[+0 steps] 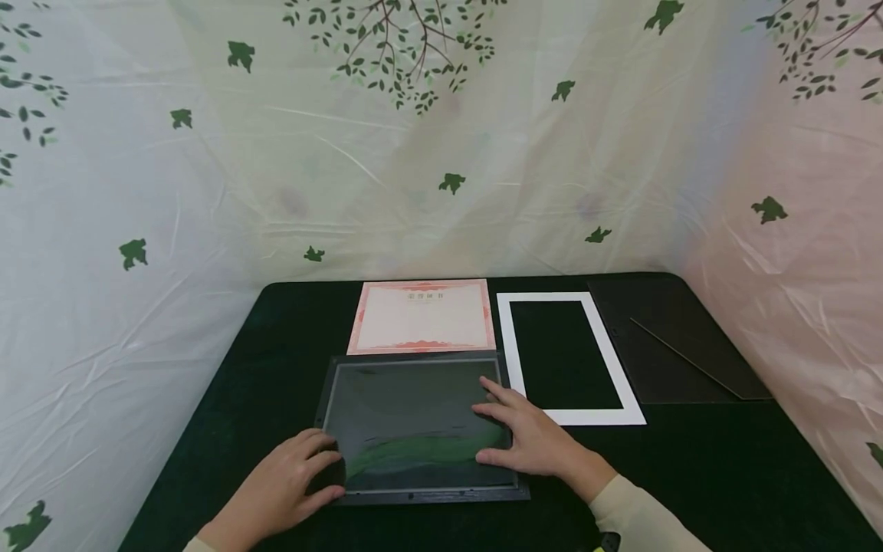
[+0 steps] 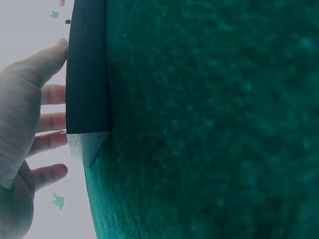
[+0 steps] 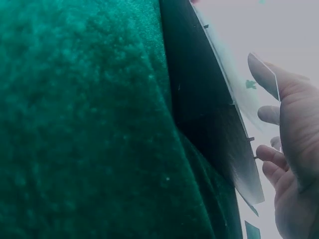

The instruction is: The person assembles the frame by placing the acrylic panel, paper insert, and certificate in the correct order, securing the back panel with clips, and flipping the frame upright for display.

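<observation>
We extend both hands forward, angled toward each other. Our left hand [image 1: 293,475] lies knuckles up, fingers gently bent, thumb set apart on the near side of the fingers. Our right hand [image 1: 527,437] reaches inward with fingers spread and thumb separated from them. Behind the hands, the left wrist [image 1: 233,525] and right wrist [image 1: 593,471] are bare; pale sleeves [image 1: 641,517] begin beyond.

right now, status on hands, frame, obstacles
Left hand at left edge of frame, right hand over its right side. Frame on table. Close by: certificate behind, white mat right.
</observation>
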A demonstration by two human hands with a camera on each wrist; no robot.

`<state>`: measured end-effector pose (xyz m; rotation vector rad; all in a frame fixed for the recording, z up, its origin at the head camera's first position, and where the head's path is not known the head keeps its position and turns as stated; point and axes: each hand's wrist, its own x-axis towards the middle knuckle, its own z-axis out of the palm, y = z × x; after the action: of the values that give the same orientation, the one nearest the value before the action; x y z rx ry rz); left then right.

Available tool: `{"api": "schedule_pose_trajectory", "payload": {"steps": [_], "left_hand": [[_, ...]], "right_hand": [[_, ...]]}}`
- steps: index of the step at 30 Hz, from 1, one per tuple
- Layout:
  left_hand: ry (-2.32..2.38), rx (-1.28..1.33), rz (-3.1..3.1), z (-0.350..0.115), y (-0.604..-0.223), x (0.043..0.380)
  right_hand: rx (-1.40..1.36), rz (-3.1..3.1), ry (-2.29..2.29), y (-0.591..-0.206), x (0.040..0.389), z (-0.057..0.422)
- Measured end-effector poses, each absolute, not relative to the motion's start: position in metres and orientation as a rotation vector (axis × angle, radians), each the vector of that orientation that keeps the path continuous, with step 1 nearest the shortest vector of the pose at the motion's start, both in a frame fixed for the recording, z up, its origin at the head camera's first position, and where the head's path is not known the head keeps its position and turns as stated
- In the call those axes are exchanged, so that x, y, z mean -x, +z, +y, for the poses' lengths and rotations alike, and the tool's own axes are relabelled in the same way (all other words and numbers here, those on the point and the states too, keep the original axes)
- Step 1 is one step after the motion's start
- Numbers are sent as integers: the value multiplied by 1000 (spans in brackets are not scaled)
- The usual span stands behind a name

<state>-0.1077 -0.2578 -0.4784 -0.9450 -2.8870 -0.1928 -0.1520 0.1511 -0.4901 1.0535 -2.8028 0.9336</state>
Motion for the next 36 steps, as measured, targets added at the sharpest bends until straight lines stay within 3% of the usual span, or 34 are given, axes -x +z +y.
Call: {"api": "schedule_pose_trajectory", "payload": {"steps": [36], "left_hand": [[-181, 735, -3240, -252, -471, 123]], "right_hand": [[-1004, -2865, 479, -505, 146, 152]]}}
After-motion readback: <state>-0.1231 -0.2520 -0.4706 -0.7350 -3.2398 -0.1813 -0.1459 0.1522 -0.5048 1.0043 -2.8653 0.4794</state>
